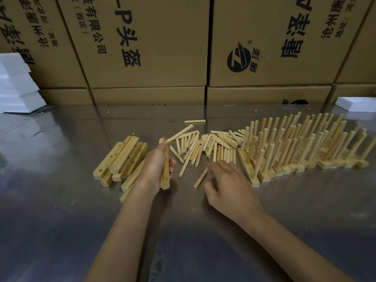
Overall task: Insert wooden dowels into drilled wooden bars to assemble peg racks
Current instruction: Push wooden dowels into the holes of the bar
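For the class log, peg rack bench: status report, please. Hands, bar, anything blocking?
Left hand grips drilled bar, one dowel seated at far end. Right hand picking loose dowel off table. Nothing blocking.

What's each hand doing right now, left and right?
Left hand: closed on a bar with one dowel already in its far end.
Right hand: fingers pinching a loose dowel off the table.

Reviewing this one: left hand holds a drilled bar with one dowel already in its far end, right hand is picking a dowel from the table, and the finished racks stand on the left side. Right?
Not quite: the finished racks stand on the right side, as the head view shows; undrilled-in bars are piled on the left. The rest holds: left hand holds the drilled bar with one dowel, right hand picks a dowel.
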{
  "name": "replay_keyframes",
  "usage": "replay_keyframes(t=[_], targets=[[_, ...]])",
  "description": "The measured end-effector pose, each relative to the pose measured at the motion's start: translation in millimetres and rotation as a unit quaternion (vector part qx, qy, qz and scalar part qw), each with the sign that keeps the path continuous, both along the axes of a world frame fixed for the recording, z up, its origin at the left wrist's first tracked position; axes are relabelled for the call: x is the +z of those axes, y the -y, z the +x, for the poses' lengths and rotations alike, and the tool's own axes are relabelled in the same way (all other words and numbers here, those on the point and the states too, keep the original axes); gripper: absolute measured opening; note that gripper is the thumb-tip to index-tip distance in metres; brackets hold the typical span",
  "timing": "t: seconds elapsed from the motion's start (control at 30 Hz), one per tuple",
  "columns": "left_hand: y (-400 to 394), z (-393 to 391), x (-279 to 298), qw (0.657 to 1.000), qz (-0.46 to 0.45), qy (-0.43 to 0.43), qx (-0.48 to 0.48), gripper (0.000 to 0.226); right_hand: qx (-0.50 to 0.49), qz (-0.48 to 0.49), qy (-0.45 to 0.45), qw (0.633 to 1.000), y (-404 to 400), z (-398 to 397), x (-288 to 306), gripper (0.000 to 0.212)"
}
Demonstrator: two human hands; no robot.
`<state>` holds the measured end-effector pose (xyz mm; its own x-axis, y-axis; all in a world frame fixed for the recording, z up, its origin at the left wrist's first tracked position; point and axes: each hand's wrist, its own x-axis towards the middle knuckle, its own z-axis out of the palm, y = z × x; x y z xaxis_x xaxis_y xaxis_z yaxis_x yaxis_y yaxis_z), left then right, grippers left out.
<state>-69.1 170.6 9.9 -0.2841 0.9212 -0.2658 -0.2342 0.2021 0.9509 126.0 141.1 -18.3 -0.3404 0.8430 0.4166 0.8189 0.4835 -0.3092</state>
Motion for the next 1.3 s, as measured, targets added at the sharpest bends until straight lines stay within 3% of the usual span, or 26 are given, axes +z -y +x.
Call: replay_keyframes(t=[0.1,0.27,0.4,0.47,0.53,0.63,0.8,1.3], targets=[[2.4,5.4,0.7,1.0,-0.009,-0.013,0.001,0.031,0.037,-0.005,0.009,0.999,-0.8,-4.8,-1.1,0.023],[3.9,13.4,1.6,1.0,-0.01,-0.016,-0.004,0.032,0.026,-0.051,-0.066,0.996,-4.2,3.9,-3.7,0.01],[6.7,23.0,-3.4,0.996,0.035,0.066,-0.045,0.037,-0.041,-0.069,-0.068,0.994,-7.9,13.8,-4.0,0.019],[10.1,30.2,-8.7,0.991,0.062,0.107,-0.055,0.04,-0.059,-0.067,-0.043,0.995,-7.2,14.5,-2.5,0.011],[13.9,38.8,-12.8,0.986,0.078,0.135,-0.057,0.041,-0.041,-0.06,-0.059,0.996,-4.2,15.3,1.2,0.003],[18.2,47.1,-14.7,0.984,0.096,0.14,-0.052,0.038,0.037,-0.077,-0.137,0.987,-0.8,15.6,7.6,0.008],[25.5,51.1,-18.2,0.993,0.078,0.07,-0.061,0.039,0.121,-0.058,-0.175,0.975,6.4,9.9,14.0,0.024],[27.0,61.6,-22.4,0.982,0.128,-0.114,-0.076,0.028,0.122,0.021,-0.114,0.986,6.3,11.3,17.4,0.021]])
